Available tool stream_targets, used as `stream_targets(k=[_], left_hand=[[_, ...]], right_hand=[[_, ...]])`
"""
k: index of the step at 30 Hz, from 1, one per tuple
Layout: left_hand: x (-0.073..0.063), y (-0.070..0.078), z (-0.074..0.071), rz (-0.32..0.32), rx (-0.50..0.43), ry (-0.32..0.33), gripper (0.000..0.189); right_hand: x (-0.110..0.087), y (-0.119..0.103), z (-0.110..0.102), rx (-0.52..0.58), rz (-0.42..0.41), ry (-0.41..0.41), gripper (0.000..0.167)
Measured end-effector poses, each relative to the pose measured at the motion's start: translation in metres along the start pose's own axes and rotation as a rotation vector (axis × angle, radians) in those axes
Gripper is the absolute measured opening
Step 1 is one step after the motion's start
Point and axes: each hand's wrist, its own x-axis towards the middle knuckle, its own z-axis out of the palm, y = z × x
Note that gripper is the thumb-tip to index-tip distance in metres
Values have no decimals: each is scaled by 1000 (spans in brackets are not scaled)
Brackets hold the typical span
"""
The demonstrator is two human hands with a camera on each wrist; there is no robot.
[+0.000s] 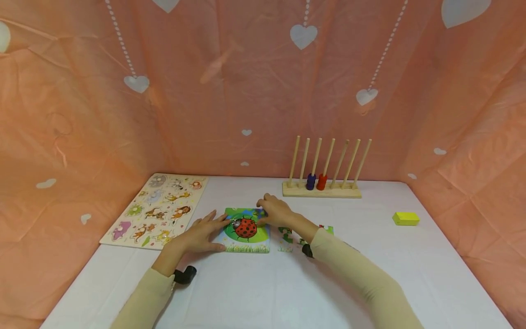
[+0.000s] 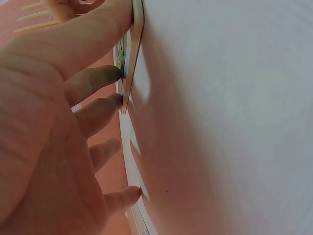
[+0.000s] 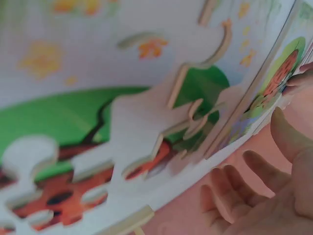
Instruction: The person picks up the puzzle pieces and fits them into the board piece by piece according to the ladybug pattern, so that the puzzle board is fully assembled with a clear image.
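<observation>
A ladybug picture board (image 1: pixel 246 235) lies flat in the middle of the white table. My left hand (image 1: pixel 201 235) is spread along its left side, fingertips over the upper left edge and thumb at the lower left. In the left wrist view, the thumb and two fingers meet the board's thin wooden edge (image 2: pixel 135 54). At the upper right corner is my right hand (image 1: pixel 277 212), fingers loosely bent and thumb apart; nothing shows between them in the right wrist view. Loose ladybug puzzle pieces (image 3: pixel 63 200) lie right of the board, partly hidden by the right forearm in the head view.
A wooden animal puzzle board (image 1: pixel 158 208) lies at the back left. Toward the back stands a wooden rack (image 1: pixel 322 191) of upright pegs, with blue beads (image 1: pixel 311 182) and red beads (image 1: pixel 322 182). Far right sits a yellow block (image 1: pixel 406 219). Pink cloth hangs around the table.
</observation>
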Motion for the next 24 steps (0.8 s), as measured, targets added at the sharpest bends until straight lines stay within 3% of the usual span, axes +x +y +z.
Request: stream_targets(k=[5, 9, 24], left_hand=[[-1, 1, 0, -7, -16, -3, 79], [-2, 1, 1, -13, -17, -5, 79], [-1, 1, -1, -12, -3, -3, 80]], right_hand=[[-14, -4, -1, -127, -30, -148, 66], [-26, -8, 1, -114, -49, -270, 79], [-36, -8, 2, -119, -57, -311, 83]])
